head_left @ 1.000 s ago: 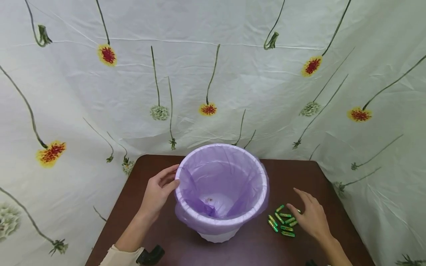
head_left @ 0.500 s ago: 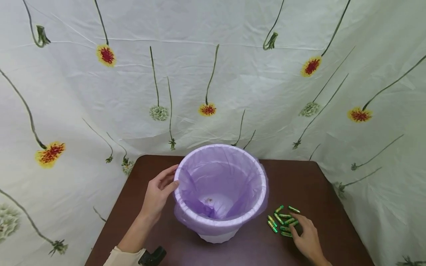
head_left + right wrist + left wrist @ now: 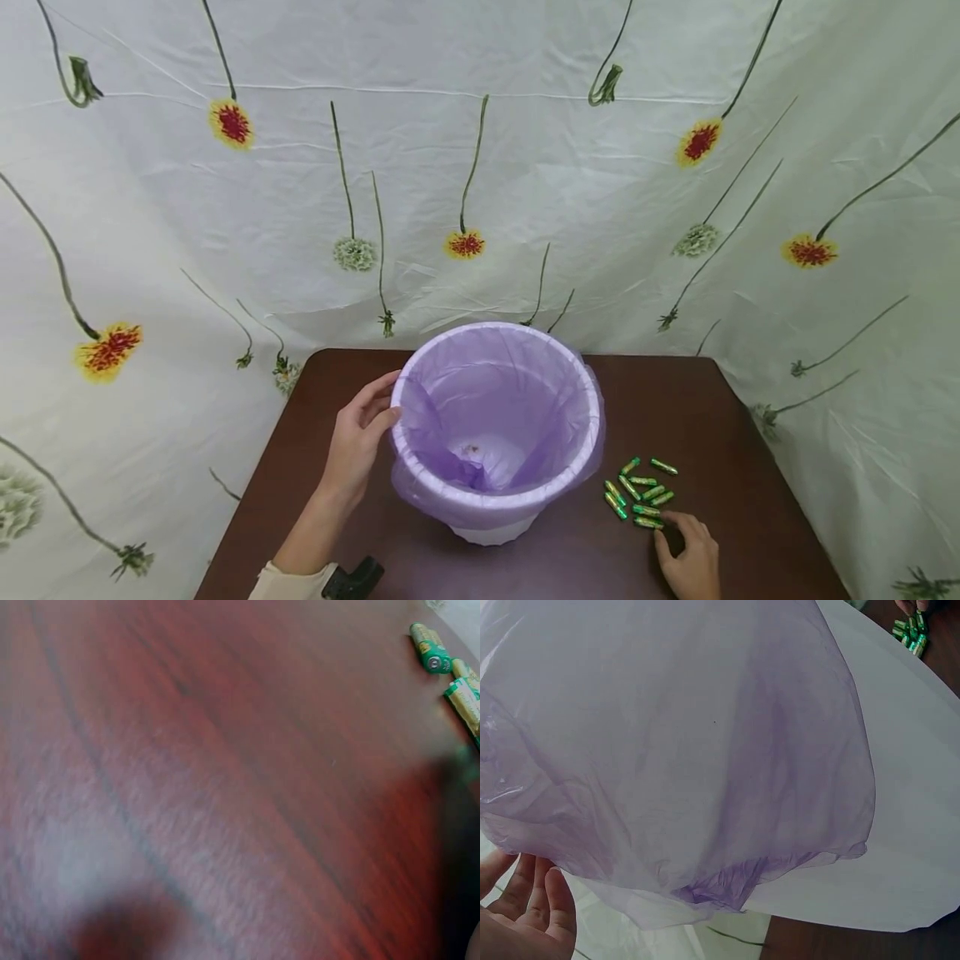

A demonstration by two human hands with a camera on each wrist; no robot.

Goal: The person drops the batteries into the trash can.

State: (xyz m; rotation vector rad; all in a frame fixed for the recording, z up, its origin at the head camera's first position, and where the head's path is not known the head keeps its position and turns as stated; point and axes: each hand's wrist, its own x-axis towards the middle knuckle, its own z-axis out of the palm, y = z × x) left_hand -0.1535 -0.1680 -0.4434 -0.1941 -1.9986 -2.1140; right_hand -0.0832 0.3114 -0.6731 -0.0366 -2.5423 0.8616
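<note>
Ten green-and-gold cylindrical batteries [image 3: 653,493], one round white bin [image 3: 491,533]

Batteries lay clustered on the dark-brown wooden surface [image 3: 727,433], near the bin and its translucent purple plastic liner [image 3: 495,383]. Hands were well apart: left hand [image 3: 358,442], fingers relaxed, touched the rim; right hand [image 3: 690,560] curved at the nearest battery [image 3: 646,522], its grip impossible to tell. A nudge could have set neighbours rolling; a hard push might have shifted the bin.

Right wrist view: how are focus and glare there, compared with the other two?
Right wrist: pale glare on the tabletop at lower left, dark blurs at the bottom and right edge too soft to identify, batteries at upper right fairly legible; head: even light, bin clearly outlined; left wrist: greyish, with shiny highlights on the purple liner at left.
</note>
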